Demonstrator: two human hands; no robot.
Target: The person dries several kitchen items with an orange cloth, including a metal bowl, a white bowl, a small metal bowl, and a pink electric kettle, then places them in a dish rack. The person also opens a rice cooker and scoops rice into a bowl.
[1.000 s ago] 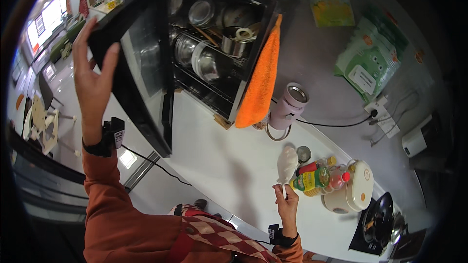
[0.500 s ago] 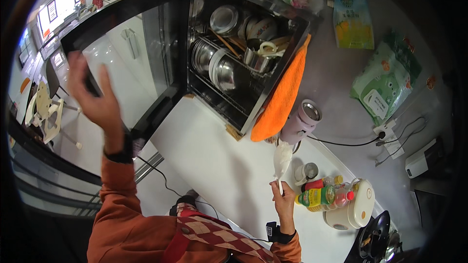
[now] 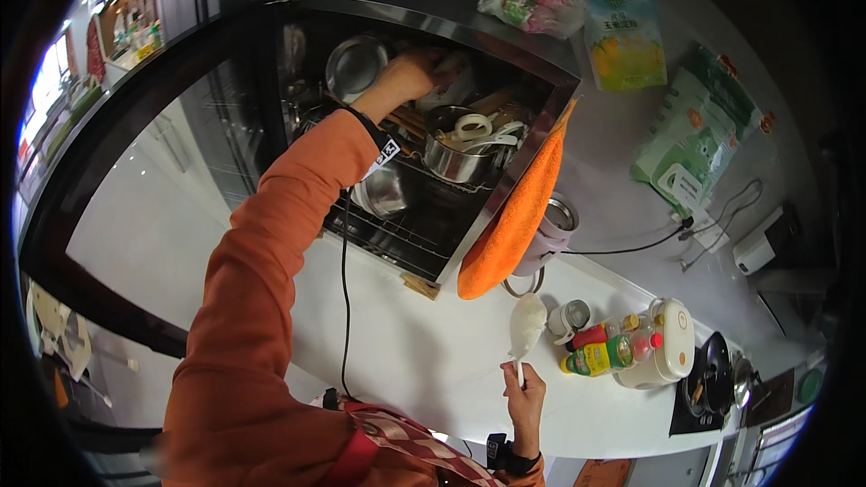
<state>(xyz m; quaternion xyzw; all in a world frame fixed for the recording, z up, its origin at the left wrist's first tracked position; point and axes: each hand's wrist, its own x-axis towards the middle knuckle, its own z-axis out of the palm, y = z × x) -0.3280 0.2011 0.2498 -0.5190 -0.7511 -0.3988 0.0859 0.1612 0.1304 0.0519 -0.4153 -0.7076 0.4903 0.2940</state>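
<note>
My left hand (image 3: 410,78) reaches deep into a dark dish cabinet (image 3: 469,252), at the bowls at its back. Its fingers lie in shadow against a pale bowl (image 3: 458,86), and their grip is hard to make out. Next to the hand is a round steel bowl (image 3: 354,68). My right hand (image 3: 524,403) grips the handle of a white rice paddle (image 3: 527,326) above the white counter. The paddle's blade points away from me and carries white, sticky-looking stuff. A steel pot (image 3: 451,159) with pale utensils stands in the cabinet, nearer than the left hand.
An orange towel (image 3: 519,225) hangs over the cabinet's right edge, beside a lilac flask (image 3: 548,236). The cabinet's glass door (image 3: 149,216) stands wide at left. Bottles (image 3: 600,358), a jar (image 3: 570,317) and a cream cooker (image 3: 672,343) line the right. A black cable (image 3: 345,298) hangs from my left wrist.
My left hand has gone from beside the glass door, up and right into the cabinet. My view has shifted closer to the cabinet. The right hand still holds the rice paddle over the counter.
</note>
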